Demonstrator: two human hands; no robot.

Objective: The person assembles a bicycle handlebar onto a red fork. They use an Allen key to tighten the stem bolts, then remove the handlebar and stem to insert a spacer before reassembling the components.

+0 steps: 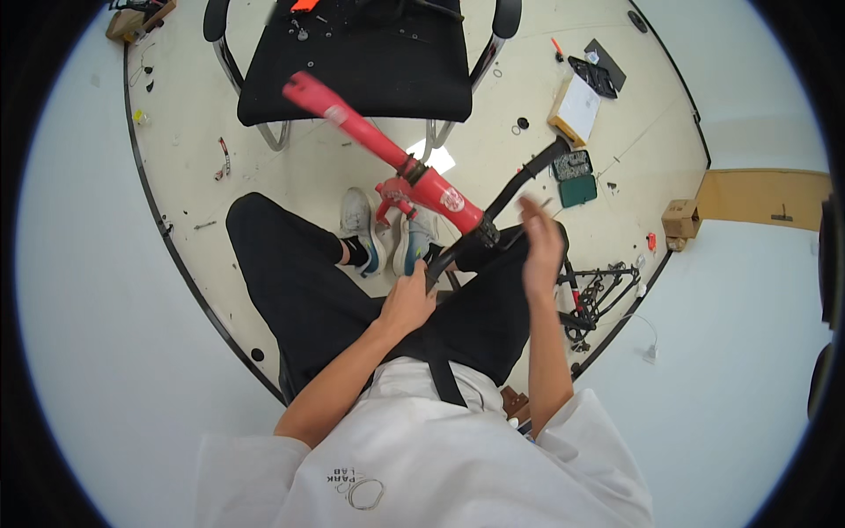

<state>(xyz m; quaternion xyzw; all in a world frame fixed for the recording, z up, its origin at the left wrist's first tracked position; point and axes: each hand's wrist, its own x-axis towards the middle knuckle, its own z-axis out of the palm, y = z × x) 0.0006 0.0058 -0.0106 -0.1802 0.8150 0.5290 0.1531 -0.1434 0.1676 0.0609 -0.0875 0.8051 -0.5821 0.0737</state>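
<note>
One red tube [444, 198] overlapped the chair seat's [405, 84] front edge in view; the left hand [408, 301] clasped the black handlebar [526, 177]; the right hand [543, 251] blurred, its grip impossible to tell.

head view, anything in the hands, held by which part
Left hand grips the black tubular handlebar by its near end; whether the blurred right hand holds anything is unclear.

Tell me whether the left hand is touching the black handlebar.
Touching. The head view shows the left hand gripping the near end of the black handlebar.
</note>
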